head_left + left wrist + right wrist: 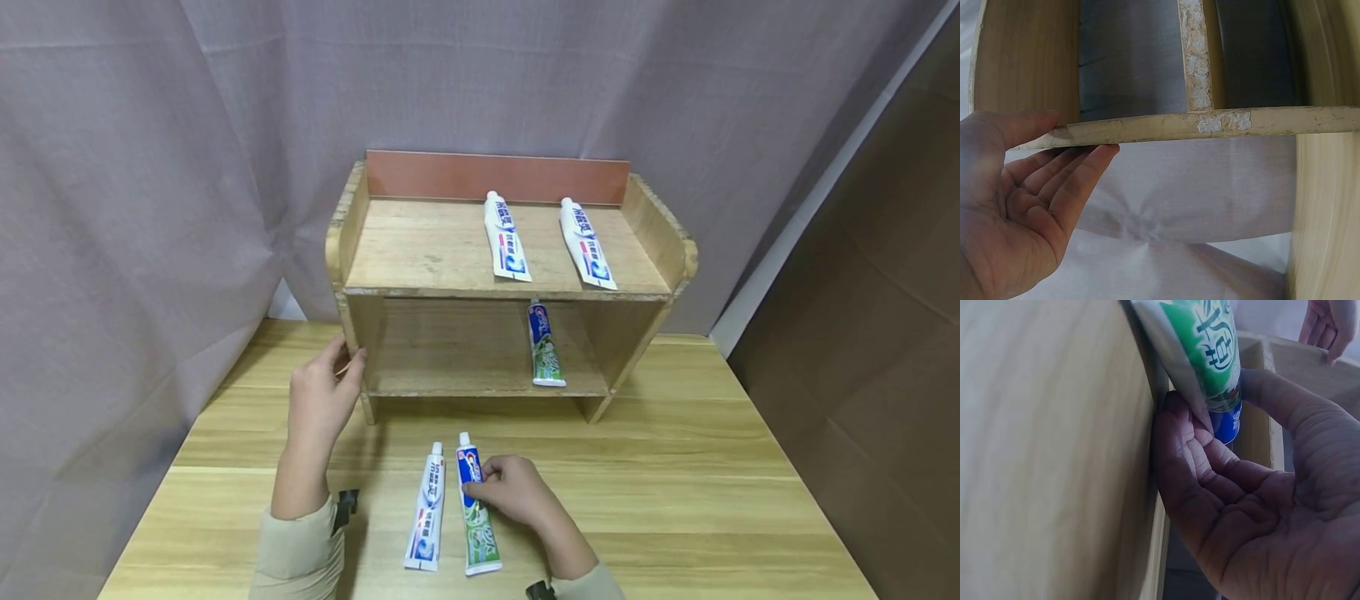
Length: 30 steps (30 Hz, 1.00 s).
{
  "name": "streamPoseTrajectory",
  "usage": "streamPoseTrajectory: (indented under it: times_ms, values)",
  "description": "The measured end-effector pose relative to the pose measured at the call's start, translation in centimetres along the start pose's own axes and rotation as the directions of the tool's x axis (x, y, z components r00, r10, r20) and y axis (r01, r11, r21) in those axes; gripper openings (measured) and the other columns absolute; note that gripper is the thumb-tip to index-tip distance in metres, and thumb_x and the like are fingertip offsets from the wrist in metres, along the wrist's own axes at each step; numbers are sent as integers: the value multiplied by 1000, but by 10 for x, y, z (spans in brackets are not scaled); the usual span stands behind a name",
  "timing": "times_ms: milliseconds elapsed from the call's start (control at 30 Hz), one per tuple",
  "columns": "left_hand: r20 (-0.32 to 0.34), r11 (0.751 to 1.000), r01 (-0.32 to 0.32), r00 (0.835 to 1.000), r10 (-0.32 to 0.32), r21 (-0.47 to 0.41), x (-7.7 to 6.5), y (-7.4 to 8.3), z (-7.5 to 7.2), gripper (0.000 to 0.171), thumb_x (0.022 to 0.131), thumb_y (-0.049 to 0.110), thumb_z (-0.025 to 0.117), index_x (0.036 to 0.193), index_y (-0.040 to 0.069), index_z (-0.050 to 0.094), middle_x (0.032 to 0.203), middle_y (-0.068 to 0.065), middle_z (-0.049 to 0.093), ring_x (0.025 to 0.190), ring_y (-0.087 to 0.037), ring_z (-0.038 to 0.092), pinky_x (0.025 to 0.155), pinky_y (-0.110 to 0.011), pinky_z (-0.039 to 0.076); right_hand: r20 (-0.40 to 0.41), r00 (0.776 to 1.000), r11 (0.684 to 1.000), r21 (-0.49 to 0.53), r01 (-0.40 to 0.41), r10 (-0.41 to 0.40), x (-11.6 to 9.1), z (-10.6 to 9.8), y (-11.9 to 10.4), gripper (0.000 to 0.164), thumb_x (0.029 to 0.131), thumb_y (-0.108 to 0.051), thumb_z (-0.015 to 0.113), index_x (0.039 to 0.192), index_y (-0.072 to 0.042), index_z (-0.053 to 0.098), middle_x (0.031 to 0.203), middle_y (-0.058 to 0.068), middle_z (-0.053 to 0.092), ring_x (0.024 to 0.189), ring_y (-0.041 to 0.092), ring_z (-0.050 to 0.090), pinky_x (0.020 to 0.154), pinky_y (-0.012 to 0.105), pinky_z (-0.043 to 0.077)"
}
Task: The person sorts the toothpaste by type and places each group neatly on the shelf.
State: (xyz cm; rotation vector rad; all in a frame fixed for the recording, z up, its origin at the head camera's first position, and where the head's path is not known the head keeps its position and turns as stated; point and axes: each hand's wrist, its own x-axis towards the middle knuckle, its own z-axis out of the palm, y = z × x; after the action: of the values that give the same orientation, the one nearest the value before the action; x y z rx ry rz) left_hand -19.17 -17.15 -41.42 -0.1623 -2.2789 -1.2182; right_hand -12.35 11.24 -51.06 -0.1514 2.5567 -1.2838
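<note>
A small two-tier wooden shelf (pixel 420 254) stands on the table. My left hand (pixel 321 396) holds the front edge of its left side panel, thumb on one face and fingers on the other, as the left wrist view confirms at the panel edge (pixel 1154 127). In front of the shelf, my right hand (pixel 517 493) pinches a blue and green toothpaste tube (pixel 481 537) between thumb and fingers; the right wrist view shows this tube (pixel 1207 350) close to the tabletop. Just left of it lies a white and blue toothpaste tube (pixel 426 515).
Two white toothpaste tubes, a left one (pixel 507 237) and a right one (pixel 587 243), lie on the upper tier. Another blue and green tube (pixel 544 346) lies on the lower tier, toward the right. Grey curtain (pixel 480 83) hangs behind; a brown panel (pixel 862 292) stands at right.
</note>
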Motion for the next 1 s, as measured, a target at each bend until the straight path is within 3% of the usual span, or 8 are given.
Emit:
streamPoseTrajectory:
  times_ms: [700, 1000]
  values:
    - [-6, 1000, -3, 1000, 3, -4, 1, 0, -1, 29, 97, 15, 67, 122, 0, 68, 111, -22, 72, 101, -35, 72, 78, -34, 64, -10, 1000, 997, 79, 17, -16, 1, -14, -1, 32, 83, -30, 82, 93, -2, 68, 70, 1, 65, 61, 14, 60, 53, 24, 56]
    - [7, 1000, 2, 1000, -2, -4, 0, -1, 0, 28, 98, 15, 66, 122, 1, 68, 111, -21, 72, 101, -34, 72, 78, -34, 64, -2, 1000, 993, 121, 12, -12, 0, -19, 1, 30, 85, -28, 80, 94, -2, 68, 72, 2, 66, 64, 17, 65, 60, 34, 62]
